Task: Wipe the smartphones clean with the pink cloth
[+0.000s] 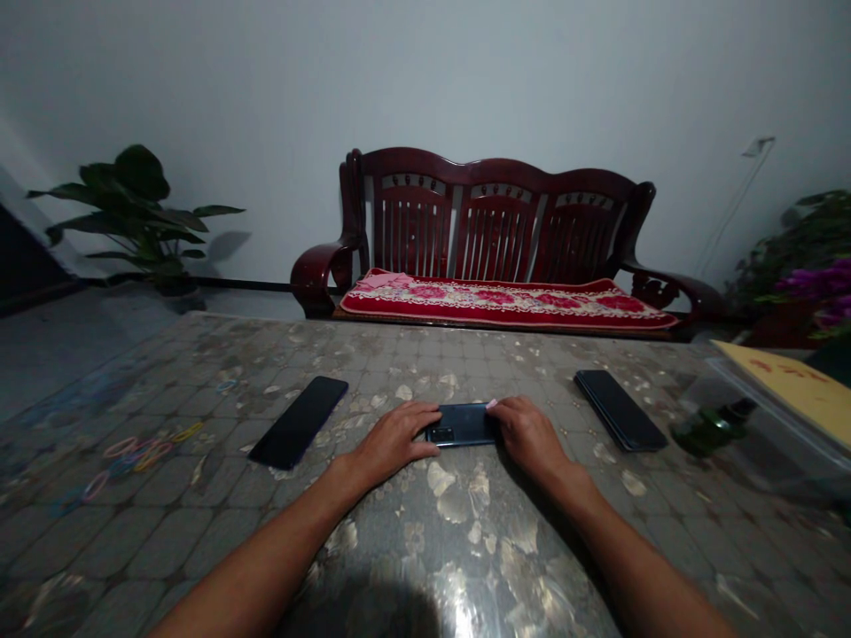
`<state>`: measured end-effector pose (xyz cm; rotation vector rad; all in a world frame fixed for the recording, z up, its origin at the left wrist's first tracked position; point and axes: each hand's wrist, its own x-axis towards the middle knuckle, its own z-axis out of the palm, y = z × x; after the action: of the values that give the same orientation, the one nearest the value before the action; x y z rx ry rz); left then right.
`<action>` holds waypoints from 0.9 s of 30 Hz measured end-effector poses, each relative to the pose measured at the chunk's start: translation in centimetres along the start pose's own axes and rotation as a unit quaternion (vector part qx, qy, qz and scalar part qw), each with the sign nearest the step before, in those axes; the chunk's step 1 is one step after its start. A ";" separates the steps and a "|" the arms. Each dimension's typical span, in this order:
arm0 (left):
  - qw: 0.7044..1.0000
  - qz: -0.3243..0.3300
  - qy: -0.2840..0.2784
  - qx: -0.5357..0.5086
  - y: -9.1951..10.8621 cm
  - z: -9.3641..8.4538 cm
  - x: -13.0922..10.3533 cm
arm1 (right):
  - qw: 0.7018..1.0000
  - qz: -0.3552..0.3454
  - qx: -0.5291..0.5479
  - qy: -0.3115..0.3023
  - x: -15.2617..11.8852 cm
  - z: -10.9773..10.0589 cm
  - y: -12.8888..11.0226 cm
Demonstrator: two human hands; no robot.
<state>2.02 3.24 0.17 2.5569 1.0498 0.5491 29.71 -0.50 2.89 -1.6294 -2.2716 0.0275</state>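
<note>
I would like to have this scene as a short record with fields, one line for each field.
left hand: thumb and fingers around left end of a glossy dark blue phone
right hand: at its right end, small pink item by fingertips
phone position: camera side up, on grey patterned table
left side: flat black phone; thin coloured loops
right side: black rectangular device; green bottle; clear plastic box
background: dark red wooden bench
</note>
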 end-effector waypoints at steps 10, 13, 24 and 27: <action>0.999 0.019 0.021 0.039 0.0 0.1 -0.2 | 0.999 -0.001 -0.033 0.009 0.4 0.0 0.2; 0.997 0.045 0.035 0.053 0.1 0.0 -0.1 | 0.999 0.003 -0.038 0.014 0.4 0.2 0.5; 0.995 0.060 0.033 0.075 0.9 -0.7 -0.1 | 0.996 -0.075 0.028 0.027 0.6 1.1 -1.2; 0.994 0.067 0.038 0.076 0.8 -0.6 -0.1 | 0.999 -0.016 -0.006 0.037 0.5 0.6 -0.2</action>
<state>2.15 2.72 1.00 2.7752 0.9838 0.6271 29.24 0.05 2.52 -1.5731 -2.2453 -0.0543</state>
